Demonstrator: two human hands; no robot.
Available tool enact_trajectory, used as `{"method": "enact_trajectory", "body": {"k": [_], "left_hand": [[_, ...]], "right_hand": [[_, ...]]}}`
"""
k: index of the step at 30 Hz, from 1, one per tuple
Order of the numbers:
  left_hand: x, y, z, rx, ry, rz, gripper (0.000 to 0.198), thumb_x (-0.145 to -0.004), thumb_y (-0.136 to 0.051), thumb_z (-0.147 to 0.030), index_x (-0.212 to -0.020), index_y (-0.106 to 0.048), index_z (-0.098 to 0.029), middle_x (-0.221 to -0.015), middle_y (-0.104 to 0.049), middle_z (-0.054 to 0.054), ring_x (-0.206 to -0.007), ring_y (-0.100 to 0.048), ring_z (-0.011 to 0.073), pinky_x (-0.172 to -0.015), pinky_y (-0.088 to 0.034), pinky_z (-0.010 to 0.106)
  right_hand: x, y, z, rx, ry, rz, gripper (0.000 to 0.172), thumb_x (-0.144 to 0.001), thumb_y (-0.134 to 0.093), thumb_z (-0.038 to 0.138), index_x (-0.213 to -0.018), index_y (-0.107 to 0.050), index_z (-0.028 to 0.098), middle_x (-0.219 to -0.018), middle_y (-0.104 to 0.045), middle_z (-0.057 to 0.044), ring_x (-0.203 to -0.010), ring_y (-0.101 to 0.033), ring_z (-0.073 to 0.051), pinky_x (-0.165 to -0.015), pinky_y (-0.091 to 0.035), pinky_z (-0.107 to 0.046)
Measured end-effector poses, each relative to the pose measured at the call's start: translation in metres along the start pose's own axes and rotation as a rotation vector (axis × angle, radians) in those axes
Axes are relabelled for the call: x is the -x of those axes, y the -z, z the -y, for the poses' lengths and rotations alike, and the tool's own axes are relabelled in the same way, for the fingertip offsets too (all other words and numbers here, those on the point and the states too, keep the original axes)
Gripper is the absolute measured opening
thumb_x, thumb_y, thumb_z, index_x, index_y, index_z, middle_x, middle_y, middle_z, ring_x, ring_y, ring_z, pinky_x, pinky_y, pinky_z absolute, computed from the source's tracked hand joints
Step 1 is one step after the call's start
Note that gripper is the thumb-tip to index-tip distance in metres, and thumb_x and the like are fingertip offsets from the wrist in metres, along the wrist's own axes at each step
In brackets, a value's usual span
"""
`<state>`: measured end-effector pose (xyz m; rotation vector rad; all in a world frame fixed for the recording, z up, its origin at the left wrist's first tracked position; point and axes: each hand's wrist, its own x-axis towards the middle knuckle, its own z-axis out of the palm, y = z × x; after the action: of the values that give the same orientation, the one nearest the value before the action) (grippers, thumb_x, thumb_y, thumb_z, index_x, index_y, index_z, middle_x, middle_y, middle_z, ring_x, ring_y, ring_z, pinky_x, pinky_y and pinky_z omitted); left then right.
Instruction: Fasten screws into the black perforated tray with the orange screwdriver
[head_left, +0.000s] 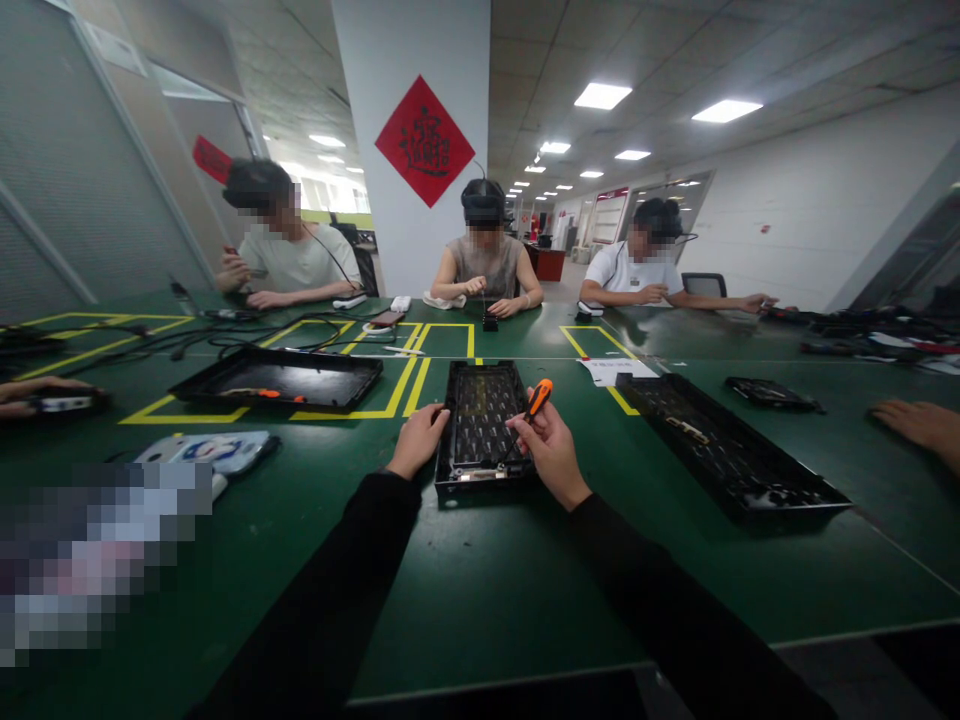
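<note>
In front of me on the green table lies a shallow black casing (481, 410) with rows of small shapes on its inner floor. A shiny metal-looking part (481, 476) sits at its near end. My left hand (418, 440) holds the casing's left wall, fingers closed at the edge. In my right hand (553, 452), closed above the casing's right side, is an orange and black screwdriver (538, 398). Its handle slants up and right, and its shaft points down towards the near end of the casing. Whether the tip touches anything is too small to tell.
A wide black tray (300, 385) with orange-handled tools lies to the left, near cables (225, 330). Another long black casing (720, 440) and a white paper (616, 371) are to the right. A phone (214, 450) lies left. Several people sit around the table; one's hand (919, 425) rests far right.
</note>
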<state>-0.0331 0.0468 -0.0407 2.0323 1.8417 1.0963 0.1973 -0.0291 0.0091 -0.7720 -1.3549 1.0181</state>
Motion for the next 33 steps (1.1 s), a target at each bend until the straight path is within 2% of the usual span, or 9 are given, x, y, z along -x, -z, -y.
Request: {"method": "enact_trajectory", "body": {"k": [7,10,14,19,25,30,33], "left_hand": [[-0.0002,-0.0003,0.0008,0.008,-0.003,0.008,0.043,-0.086,-0.037,-0.045,-0.112,-0.058,-0.017,-0.112,-0.062,0.009,-0.106,-0.054,0.0216,-0.093,-0.040,0.035],[-0.0007,-0.0012,0.0018,0.004,0.000,0.010,0.043,-0.086,-0.036,-0.045,-0.112,-0.058,-0.017,-0.113,-0.061,0.009,-0.107,-0.054,0.0213,-0.093,-0.040,0.035],[-0.0009,-0.0015,0.0026,-0.003,-0.003,0.013,0.043,-0.087,-0.036,-0.044,-0.112,-0.057,-0.017,-0.113,-0.061,0.008,-0.107,-0.054,0.0208,-0.094,-0.040,0.034],[0.0004,-0.0007,0.0017,-0.007,-0.005,0.015,0.043,-0.087,-0.035,-0.045,-0.112,-0.057,-0.017,-0.113,-0.061,0.009,-0.106,-0.054,0.0207,-0.093,-0.040,0.034],[0.0012,0.0013,-0.0019,-0.008,0.010,0.018,0.043,-0.087,-0.036,-0.043,-0.113,-0.057,-0.017,-0.114,-0.061,0.009,-0.107,-0.054,0.0208,-0.094,-0.040,0.034],[0.0008,0.0016,-0.0021,-0.009,0.014,0.017,0.043,-0.087,-0.036,-0.044,-0.113,-0.057,-0.017,-0.114,-0.061,0.009,-0.107,-0.054,0.0209,-0.094,-0.040,0.035],[0.0010,0.0015,-0.0020,-0.012,0.012,0.019,0.043,-0.087,-0.036,-0.043,-0.114,-0.057,-0.016,-0.114,-0.061,0.009,-0.108,-0.053,0.0210,-0.094,-0.040,0.035]], "right_hand": [[0.0003,0.0024,0.0004,0.077,0.055,0.043,0.026,-0.075,-0.062,0.033,-0.097,-0.057,0.017,-0.085,-0.059,-0.003,-0.063,-0.050,-0.009,-0.051,-0.042,-0.020],[-0.0007,0.0033,-0.0016,0.100,0.072,0.043,0.032,-0.079,-0.056,0.034,-0.107,-0.059,0.018,-0.082,-0.055,-0.002,-0.060,-0.048,-0.009,-0.050,-0.042,-0.020],[-0.0027,0.0035,-0.0046,0.041,0.042,0.044,0.040,-0.083,-0.050,0.034,-0.121,-0.051,0.019,-0.092,-0.058,-0.005,-0.062,-0.049,-0.009,-0.049,-0.043,-0.021],[-0.0027,0.0022,-0.0042,0.002,0.031,0.047,0.041,-0.082,-0.051,0.034,-0.122,-0.048,0.021,-0.096,-0.058,-0.005,-0.063,-0.050,-0.010,-0.049,-0.043,-0.020],[-0.0015,0.0019,-0.0055,0.053,0.018,0.034,0.046,-0.079,-0.057,0.032,-0.122,-0.048,0.021,-0.077,-0.055,0.000,-0.054,-0.046,-0.007,-0.048,-0.041,-0.020],[-0.0028,0.0029,-0.0082,-0.011,0.008,0.025,0.051,-0.081,-0.052,0.031,-0.130,-0.040,0.021,-0.091,-0.056,-0.004,-0.059,-0.047,-0.009,-0.048,-0.042,-0.021],[-0.0030,0.0033,-0.0087,-0.038,0.009,0.025,0.051,-0.082,-0.051,0.030,-0.131,-0.038,0.022,-0.092,-0.056,-0.004,-0.058,-0.046,-0.008,-0.049,-0.043,-0.021]]}}
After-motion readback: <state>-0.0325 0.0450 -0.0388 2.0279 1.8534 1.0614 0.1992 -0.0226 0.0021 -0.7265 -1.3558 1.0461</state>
